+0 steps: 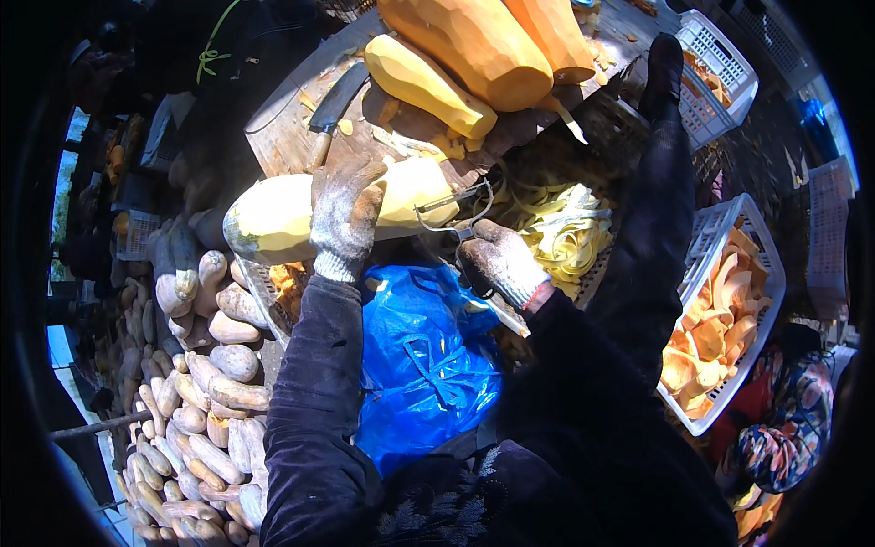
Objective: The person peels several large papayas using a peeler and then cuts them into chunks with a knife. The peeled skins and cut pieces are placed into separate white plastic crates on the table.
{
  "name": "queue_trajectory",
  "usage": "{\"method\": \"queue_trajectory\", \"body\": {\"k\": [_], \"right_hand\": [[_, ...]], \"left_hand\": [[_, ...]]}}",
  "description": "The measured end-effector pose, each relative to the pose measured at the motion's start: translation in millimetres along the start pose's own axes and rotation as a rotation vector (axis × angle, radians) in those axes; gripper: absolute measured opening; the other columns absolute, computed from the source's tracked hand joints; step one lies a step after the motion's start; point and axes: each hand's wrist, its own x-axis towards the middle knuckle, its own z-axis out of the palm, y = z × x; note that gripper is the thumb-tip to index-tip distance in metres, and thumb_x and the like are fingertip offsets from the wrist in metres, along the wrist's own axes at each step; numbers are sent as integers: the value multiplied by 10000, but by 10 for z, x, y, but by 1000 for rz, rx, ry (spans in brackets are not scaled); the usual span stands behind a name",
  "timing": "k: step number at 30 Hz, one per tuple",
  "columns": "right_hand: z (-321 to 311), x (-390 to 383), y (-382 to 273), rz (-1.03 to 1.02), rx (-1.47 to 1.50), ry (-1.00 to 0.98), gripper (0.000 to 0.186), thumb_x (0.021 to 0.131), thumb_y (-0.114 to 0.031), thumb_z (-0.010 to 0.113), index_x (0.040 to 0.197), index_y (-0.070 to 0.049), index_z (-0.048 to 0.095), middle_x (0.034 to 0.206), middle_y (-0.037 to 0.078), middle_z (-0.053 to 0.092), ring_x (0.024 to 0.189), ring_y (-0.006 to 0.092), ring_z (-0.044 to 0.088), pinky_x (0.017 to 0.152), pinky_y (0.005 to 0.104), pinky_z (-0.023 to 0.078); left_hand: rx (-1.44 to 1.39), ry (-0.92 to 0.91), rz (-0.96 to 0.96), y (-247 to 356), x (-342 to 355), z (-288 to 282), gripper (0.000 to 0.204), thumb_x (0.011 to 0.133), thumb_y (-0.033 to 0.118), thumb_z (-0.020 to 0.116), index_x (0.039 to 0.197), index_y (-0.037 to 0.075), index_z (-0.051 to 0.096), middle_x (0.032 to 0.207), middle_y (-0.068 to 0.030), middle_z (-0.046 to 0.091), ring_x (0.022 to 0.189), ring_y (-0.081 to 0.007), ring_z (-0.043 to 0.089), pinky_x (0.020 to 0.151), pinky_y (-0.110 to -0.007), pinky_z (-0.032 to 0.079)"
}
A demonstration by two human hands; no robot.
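Note:
A long, pale yellow, mostly peeled squash [273,217] lies crosswise before me, with a greenish patch at its left end. My left hand [344,217], in a dirty white work glove, is closed over its middle. In my gloved right hand [503,262] is a wide metal peeler [466,233], its blade at the squash's right end. Yellow peel strips [567,239] are heaped in a basket right of that hand. Beyond the squash, a knife [339,98] rests on a wooden board [278,128] beside a slim peeled squash [424,84] and a large orange one [474,46].
A blue plastic bag [424,365] covers my lap area. Many unpeeled squashes [239,392] are piled at left. At right stand a white crate [777,273] of orange pieces and another white crate [743,68] farther off. A person in a floral garment [788,419] is at lower right.

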Motion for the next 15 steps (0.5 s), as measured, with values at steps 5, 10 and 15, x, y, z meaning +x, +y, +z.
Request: {"method": "queue_trajectory", "body": {"k": [5,10,15], "right_hand": [[190,167,31,-186,-59,183,183,906,-182,548,936,-26,639,697,156,626,657,260,637,608,371,492],[43,-294,-302,-84,100,3,252,898,-76,540,1117,-34,659,747,50,629,650,103,561,570,272,459],[-45,-617,-256,-149,101,15,439,966,-28,550,1396,28,483,1233,160,636,1056,142,622,894,271,515]], "left_hand": [[156,18,-17,506,-82,-75,408,904,385,621,1148,61,673,1335,-230,557,1263,-419,500,1073,-497,383],[-85,8,-247,1090,-232,-238,269,849,242,720,1010,28,701,988,-175,696,930,-333,685,836,-389,543],[-397,-173,-670,1095,-494,-97,278,945,285,622,904,25,709,802,-120,684,748,-224,661,695,-322,519]]}}
